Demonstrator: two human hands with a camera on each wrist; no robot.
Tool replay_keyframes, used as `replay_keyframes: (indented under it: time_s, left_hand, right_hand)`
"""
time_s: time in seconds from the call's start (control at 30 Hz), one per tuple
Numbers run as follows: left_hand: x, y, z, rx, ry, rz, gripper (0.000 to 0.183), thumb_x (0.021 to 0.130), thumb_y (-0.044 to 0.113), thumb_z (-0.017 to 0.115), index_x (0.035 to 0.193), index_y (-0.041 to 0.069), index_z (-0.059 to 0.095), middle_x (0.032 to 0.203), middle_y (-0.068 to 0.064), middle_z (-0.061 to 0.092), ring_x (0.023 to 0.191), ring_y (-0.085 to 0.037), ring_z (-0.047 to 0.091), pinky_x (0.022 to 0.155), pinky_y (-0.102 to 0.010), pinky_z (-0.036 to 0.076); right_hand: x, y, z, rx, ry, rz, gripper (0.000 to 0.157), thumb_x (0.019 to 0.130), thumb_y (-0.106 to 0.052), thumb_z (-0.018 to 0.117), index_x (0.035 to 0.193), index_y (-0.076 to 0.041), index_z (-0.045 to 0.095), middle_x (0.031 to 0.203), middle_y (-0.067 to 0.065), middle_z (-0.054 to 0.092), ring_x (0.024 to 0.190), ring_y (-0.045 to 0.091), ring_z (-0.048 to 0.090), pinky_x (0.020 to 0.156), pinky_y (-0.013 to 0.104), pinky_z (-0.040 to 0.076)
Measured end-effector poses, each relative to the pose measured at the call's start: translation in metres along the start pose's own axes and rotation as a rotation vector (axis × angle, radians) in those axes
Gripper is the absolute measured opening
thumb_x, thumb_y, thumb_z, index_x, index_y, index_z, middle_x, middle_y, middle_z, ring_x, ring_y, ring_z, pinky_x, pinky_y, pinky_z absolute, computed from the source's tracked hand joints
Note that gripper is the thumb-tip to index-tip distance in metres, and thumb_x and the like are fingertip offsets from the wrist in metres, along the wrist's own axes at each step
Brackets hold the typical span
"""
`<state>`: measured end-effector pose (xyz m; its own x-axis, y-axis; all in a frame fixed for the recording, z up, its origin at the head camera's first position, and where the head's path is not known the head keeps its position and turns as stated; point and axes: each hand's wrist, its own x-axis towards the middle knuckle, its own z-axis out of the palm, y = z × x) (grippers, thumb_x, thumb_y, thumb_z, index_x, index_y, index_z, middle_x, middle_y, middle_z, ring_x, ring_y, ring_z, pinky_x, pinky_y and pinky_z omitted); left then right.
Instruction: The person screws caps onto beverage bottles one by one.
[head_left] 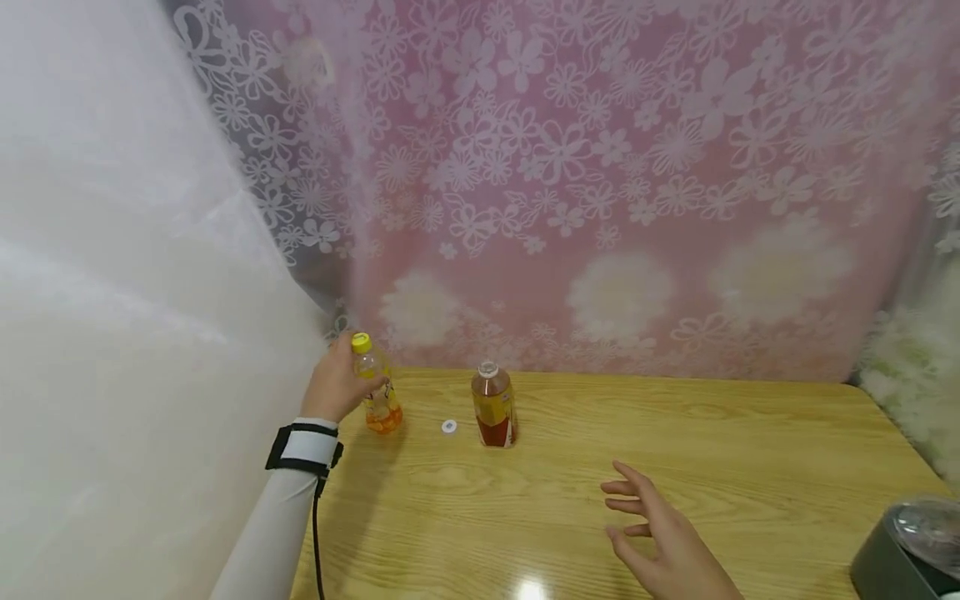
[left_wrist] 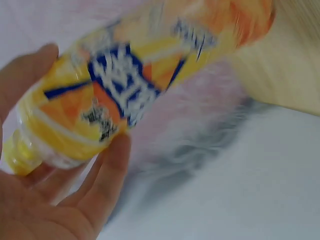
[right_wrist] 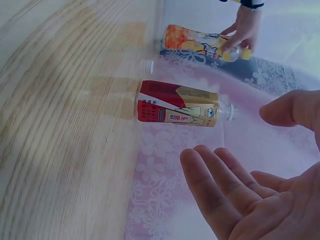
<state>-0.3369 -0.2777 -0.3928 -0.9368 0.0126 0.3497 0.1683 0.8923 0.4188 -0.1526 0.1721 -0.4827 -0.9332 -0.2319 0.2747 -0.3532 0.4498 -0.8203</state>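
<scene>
My left hand [head_left: 335,385] grips a clear drink bottle [head_left: 382,408] with a yellow cap near the table's far left corner. Blue-and-yellow labelling and orange contents show on this bottle [left_wrist: 122,82] in the left wrist view, where the fingers bend round its upper part. To its right a second bottle [head_left: 494,410], with a red and gold label, stands upright and uncapped. Between the two a small white cap [head_left: 448,427] lies on the wood. Over the table's front right part, my right hand [head_left: 656,533] holds nothing, its fingers spread and loosely bent.
The wooden table [head_left: 720,442] runs back to a pink floral curtain [head_left: 570,192]. A white sheet [head_left: 150,333] hangs close along the left side. At the front right corner sits a dark grey box [head_left: 888,550] with clear plastic on top. A black cable [head_left: 316,533] trails from the left wrist strap.
</scene>
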Motion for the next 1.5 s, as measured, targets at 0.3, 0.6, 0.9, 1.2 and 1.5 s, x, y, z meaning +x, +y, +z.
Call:
replay_keyframes:
  time_s: [0.3,0.6,0.9,1.2,1.5]
  left_hand:
    - [0.033,-0.033,0.02,-0.035,0.139,-0.152,0.087,0.079,0.02,0.088,0.144,-0.005,0.037,0.129,-0.031,0.056,0.116,-0.049,0.059,0.099,-0.059,0.048]
    - [0.038,-0.028,0.029,-0.077,0.125,-0.191,0.09,0.084,0.02,0.085,0.149,-0.008,0.03,0.14,-0.033,0.048,0.127,-0.051,0.052,0.107,-0.059,0.043]
    - [0.035,-0.04,0.037,-0.053,0.166,-0.152,0.09,0.089,0.026,0.08,0.151,-0.009,0.025,0.139,-0.036,0.048,0.122,-0.053,0.055,0.104,-0.059,0.045]
    - [0.025,-0.046,0.044,-0.026,0.213,-0.178,0.098,0.092,0.036,0.076,0.158,-0.004,0.016,0.148,-0.034,0.041,0.124,-0.054,0.052,0.1,-0.063,0.046]
    - [0.003,-0.009,0.027,0.004,0.361,-0.074,0.081,0.093,0.041,0.066,0.15,-0.003,0.031,0.139,-0.03,0.042,0.119,-0.047,0.043,0.09,-0.064,0.041]
  right_hand:
    - [-0.006,0.012,-0.001,-0.002,-0.032,-0.062,0.072,0.096,-0.01,0.07,0.156,-0.007,0.029,0.132,0.015,0.059,0.112,0.017,0.068,0.072,0.026,0.059]
    - [-0.006,0.016,-0.007,-0.015,-0.043,-0.089,0.071,0.098,-0.009,0.067,0.157,-0.007,0.026,0.132,0.016,0.058,0.112,0.015,0.067,0.071,0.026,0.059]
    - [-0.003,0.012,-0.007,0.035,-0.094,-0.012,0.065,0.102,-0.017,0.063,0.156,-0.005,0.028,0.135,0.02,0.057,0.115,0.032,0.067,0.074,0.026,0.058]
    - [0.001,0.002,-0.003,0.046,-0.146,0.059,0.073,0.101,-0.019,0.065,0.158,-0.007,0.021,0.139,0.021,0.053,0.119,0.042,0.062,0.077,0.024,0.057]
    - [0.054,-0.013,0.012,-0.166,-0.03,0.08,0.076,0.095,-0.018,0.073,0.156,-0.011,0.03,0.141,0.011,0.055,0.124,0.033,0.06,0.085,0.04,0.057]
